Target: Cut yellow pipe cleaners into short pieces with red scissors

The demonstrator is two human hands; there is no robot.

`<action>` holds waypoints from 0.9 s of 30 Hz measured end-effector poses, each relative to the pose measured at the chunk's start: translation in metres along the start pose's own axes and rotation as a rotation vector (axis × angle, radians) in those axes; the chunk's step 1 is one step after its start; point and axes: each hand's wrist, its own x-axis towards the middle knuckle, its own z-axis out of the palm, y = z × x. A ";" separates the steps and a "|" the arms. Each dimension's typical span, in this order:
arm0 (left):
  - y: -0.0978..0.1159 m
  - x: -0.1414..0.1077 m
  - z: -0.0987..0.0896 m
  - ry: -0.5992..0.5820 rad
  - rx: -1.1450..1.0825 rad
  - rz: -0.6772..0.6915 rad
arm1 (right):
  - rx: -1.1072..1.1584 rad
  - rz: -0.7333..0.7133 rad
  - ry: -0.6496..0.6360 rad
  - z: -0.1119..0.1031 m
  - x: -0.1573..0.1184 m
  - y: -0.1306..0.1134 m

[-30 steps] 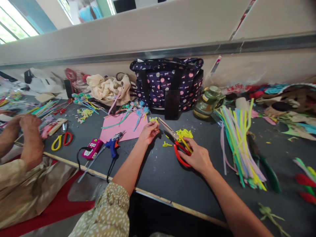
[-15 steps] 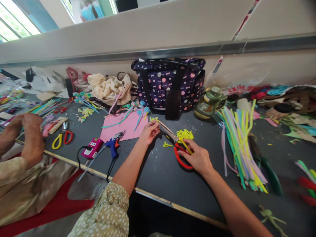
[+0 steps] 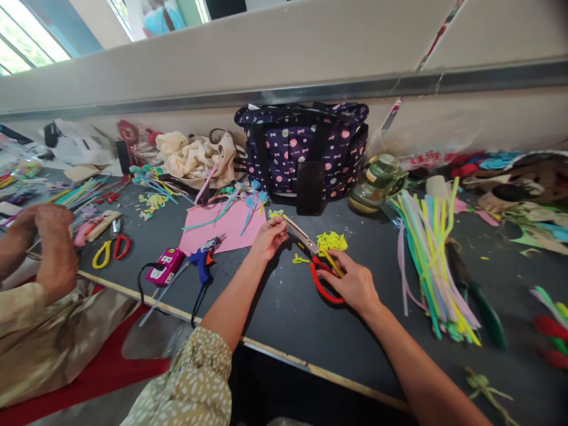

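Note:
My right hand (image 3: 355,281) is closed on red-handled scissors (image 3: 326,287), whose blades point up and left. A straight yellow strip (image 3: 333,262) lies along the handles at the same fingers. At the blade tips, the fingers of my left hand (image 3: 271,238) are pinched together; what is between them is too small to make out. Small yellow cut pieces (image 3: 332,241) are heaped just beyond the scissors, with a few loose ones closer in. Some pale yellow-green bits (image 3: 276,213) lie behind my left fingers.
A blue glue gun (image 3: 203,263), a magenta box (image 3: 167,266) and pink paper (image 3: 195,239) lie to the left. Behind stand a dark patterned bag (image 3: 284,148), a phone (image 3: 309,188) and a green jar (image 3: 376,183). Fuzzy stems (image 3: 432,266) lie right. A co-worker's hands (image 3: 53,236) are far left.
The scissors and my right hand have shifted very slightly left. Otherwise the hands and the things on the table look the same.

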 end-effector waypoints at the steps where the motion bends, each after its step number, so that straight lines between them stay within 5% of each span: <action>1: 0.000 0.000 0.000 0.003 -0.002 -0.001 | -0.002 -0.005 0.004 0.000 0.000 0.000; 12: 0.000 -0.001 0.002 -0.015 -0.015 -0.011 | 0.015 -0.052 0.006 0.003 -0.001 0.002; 27: 0.004 0.001 -0.001 0.024 -0.093 -0.050 | 0.080 0.059 -0.028 -0.006 0.002 0.004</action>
